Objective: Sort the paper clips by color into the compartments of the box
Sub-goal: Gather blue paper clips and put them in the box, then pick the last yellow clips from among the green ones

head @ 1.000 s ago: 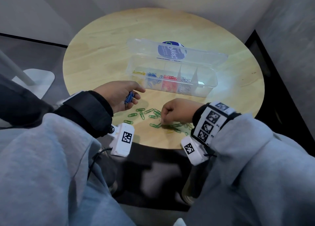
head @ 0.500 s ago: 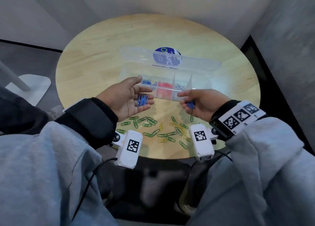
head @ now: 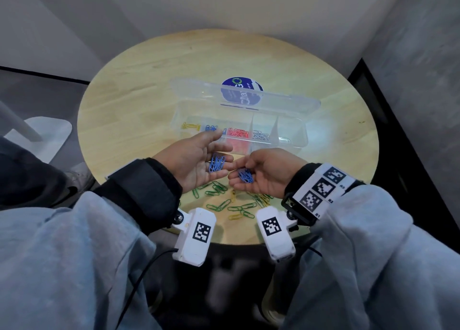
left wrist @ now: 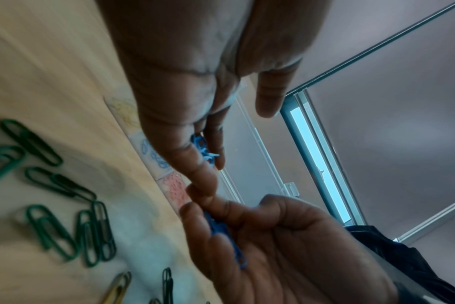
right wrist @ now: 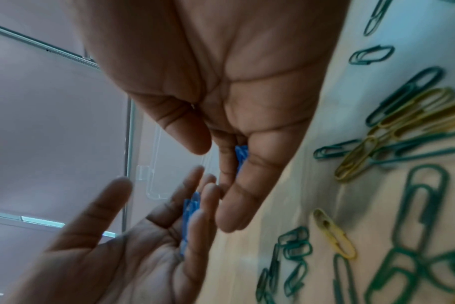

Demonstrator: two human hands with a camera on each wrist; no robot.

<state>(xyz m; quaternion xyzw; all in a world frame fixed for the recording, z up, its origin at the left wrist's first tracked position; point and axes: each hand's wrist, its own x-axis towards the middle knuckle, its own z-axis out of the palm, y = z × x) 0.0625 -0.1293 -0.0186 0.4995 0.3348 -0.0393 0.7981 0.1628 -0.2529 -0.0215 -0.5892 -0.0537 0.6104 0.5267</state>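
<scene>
Right hand [head: 265,174]: formerly knuckles-up, pressed on the scattered green and yellow wire paper clips [head: 225,200] at the near edge of the round wooden table; then raised, pinching blue. Now palm-up above them, a small bunch of blue wire paper clips [head: 246,175] on its relaxed fingers.

Left hand [head: 196,161]: formerly curled around its bunch of blue paper clips [head: 217,163]; now opened flat, palm-up, fingertips nearly meeting the right's.

clips under my hands: some green and yellow paper clips [head: 225,200] are covered by my palms
box front [head: 286,144]: partly behind my left hand [head: 196,162]
wrist views: table clips smeared by blur
</scene>
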